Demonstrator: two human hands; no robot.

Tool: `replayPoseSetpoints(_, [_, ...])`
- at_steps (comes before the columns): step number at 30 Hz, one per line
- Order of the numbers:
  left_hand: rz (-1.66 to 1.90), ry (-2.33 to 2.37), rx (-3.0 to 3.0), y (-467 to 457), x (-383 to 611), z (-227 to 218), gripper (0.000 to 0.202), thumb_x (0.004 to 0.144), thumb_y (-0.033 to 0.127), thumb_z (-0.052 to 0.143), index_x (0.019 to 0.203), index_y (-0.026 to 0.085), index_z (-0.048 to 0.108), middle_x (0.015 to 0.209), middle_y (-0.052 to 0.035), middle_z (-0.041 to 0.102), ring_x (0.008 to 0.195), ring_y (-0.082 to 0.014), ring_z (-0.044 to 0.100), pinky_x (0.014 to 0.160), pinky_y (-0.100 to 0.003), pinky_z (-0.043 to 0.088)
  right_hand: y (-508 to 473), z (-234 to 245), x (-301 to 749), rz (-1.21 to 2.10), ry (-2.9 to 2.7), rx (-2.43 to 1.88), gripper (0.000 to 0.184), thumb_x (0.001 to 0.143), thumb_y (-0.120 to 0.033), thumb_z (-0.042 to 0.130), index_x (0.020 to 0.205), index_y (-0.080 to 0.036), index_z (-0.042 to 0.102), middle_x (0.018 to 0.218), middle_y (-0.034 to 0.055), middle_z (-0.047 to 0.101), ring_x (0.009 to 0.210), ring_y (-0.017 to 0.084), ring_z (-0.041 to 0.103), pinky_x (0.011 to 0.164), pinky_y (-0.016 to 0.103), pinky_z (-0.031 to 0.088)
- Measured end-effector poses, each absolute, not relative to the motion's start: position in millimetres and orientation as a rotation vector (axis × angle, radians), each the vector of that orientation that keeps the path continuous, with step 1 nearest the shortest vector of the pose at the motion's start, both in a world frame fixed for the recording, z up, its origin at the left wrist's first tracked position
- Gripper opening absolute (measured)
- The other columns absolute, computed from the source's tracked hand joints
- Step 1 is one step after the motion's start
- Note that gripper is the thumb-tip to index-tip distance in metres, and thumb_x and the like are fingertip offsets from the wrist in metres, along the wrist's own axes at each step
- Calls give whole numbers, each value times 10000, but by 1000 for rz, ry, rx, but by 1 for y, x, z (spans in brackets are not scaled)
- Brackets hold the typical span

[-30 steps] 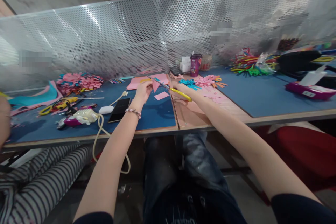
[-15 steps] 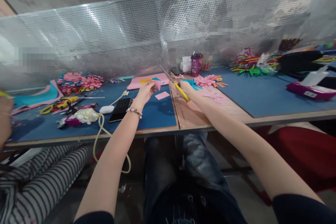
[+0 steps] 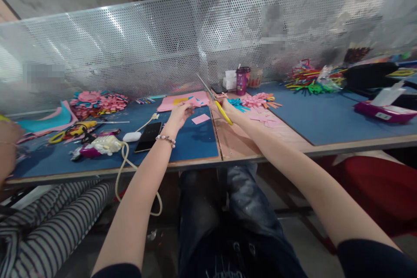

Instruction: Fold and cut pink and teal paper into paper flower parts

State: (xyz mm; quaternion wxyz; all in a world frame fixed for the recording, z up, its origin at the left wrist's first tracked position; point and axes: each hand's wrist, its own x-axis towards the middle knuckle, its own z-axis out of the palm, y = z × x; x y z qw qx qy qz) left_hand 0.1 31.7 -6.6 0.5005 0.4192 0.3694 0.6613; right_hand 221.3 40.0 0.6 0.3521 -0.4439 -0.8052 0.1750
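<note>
My left hand reaches over the blue mat and pinches a small folded pink paper piece between its fingertips. My right hand grips yellow-handled scissors whose blades point up and away toward the perforated metal screen. A loose pink paper square lies on the mat between my two hands. Pink sheets with blue and yellow scraps lie just beyond my hands.
A phone, a white charger, a glue gun with its cord and yellow scissors lie to the left. Paper flowers sit far left, more to the right. A purple cup stands by the screen. A person in striped sleeves sits at left.
My right hand swung the scissors from lying across toward the paper to pointing upward and away. My left hand lowered the pink piece slightly toward the sheets.
</note>
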Motion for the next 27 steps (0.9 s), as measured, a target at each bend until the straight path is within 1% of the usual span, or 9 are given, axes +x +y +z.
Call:
replayPoseSetpoints(3, [1603,809,1013,31,2,-5,168,668,52,693,773,139,596,791,-74,714,759,-164,685,752,-305,533,37,-1,223,405,-1999,-1208,375,885,-548,590,956,-180,576,833,77,697,821,224,618,728,287,489])
replayPoseSetpoints(7, [1677,811,1036,34,2,-6,251,619,32,729,778,148,573,704,-35,683,602,-99,600,631,-244,475,33,2,224,351,-2025,-1303,475,854,-648,573,876,-173,580,818,100,694,794,244,642,670,275,461])
replayPoseSetpoints(9, [1708,812,1059,37,1,-6,270,605,34,746,772,154,572,679,-14,665,561,-80,557,592,-229,443,32,5,224,344,-2065,-1335,499,858,-666,551,857,-168,594,778,96,687,756,239,648,631,263,439])
replayPoseSetpoints(15, [1761,751,1098,37,0,-3,211,630,69,752,692,156,570,701,-29,687,598,-85,596,617,-219,474,40,7,226,80,-2226,-1327,410,903,-515,552,773,-136,642,720,93,669,661,179,614,567,240,348])
replayPoseSetpoints(18, [1774,753,1088,36,-1,-1,168,648,83,737,689,160,593,714,-34,707,659,-111,650,680,-237,525,48,3,228,18,-2294,-1289,421,899,-503,538,737,-134,660,683,78,649,621,151,571,550,245,311])
replayPoseSetpoints(20, [1770,748,1062,35,-1,1,145,665,76,717,706,162,608,751,-45,722,760,-142,695,786,-274,554,50,3,228,4,-2332,-1253,402,895,-475,531,724,-135,662,640,58,619,586,137,535,543,251,293])
replayPoseSetpoints(23, [1768,713,1023,34,-2,3,141,683,48,689,728,157,613,799,-69,732,940,-199,718,966,-354,532,43,9,228,3,-2368,-1193,312,857,-384,572,677,-138,639,593,32,571,562,126,502,542,252,287])
replayPoseSetpoints(25, [1769,701,1008,33,-1,4,148,684,35,681,737,155,611,802,-74,729,1009,-227,709,1024,-396,509,32,16,228,108,-2354,-1188,259,829,-336,604,665,-136,623,581,19,555,556,123,500,538,244,302])
replayPoseSetpoints(27, [1782,696,991,32,-1,5,163,680,23,678,736,157,602,792,-71,722,1039,-239,701,1046,-418,500,21,24,229,272,-2313,-1213,222,820,-314,617,694,-131,622,577,6,551,540,116,501,529,232,323])
